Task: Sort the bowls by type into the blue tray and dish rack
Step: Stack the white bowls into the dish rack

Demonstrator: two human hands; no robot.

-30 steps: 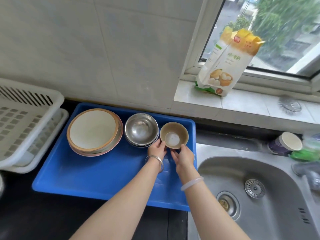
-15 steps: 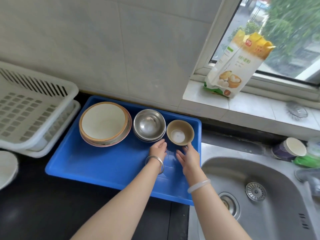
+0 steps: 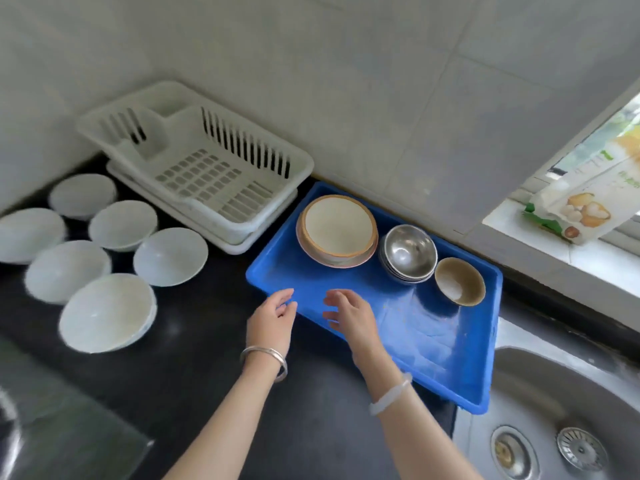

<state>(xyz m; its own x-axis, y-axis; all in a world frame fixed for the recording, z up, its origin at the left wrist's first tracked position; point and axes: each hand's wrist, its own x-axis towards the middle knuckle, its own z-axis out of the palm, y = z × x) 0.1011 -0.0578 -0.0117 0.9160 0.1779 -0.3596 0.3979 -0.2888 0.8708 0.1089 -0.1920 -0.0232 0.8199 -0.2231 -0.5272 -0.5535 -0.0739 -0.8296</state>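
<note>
**Counter** (image 3: 207,375): dark, carries every item below.

**Blue tray** (image 3: 433,341): right of centre, against the wall, just beside the sink (image 3: 554,393).

**Dish rack** (image 3: 207,168): white, left of the tray and close to its far left corner. No bowl in it yet.

**White bowls** (image 3: 107,313): six, loose on the counter at far left, in front of the rack and well apart from the tray. Judged to be the kind owed to the rack.

**Wide tan bowls** (image 3: 337,226): a stack in the tray's far left corner.

**Steel bowls** (image 3: 408,252): a stack just right of the tan ones.

**Small brown bowl** (image 3: 459,280): single, next right, completing the row along the tray's far side.

**Left hand** (image 3: 273,320): at the tray's near left edge, fingers loosely spread, holding nothing.

**Right hand** (image 3: 349,317): over the tray floor, fingers likewise slack and bare (whether either hand touches the tray cannot be told).

**Governing relation:** the unsorted white bowls all lie left of both hands, and the left hand is nearer. The closest bowl (image 3: 171,256) sits left and slightly beyond it, with the rack directly behind. Being round, the bowls offer no axis to favour.
</note>
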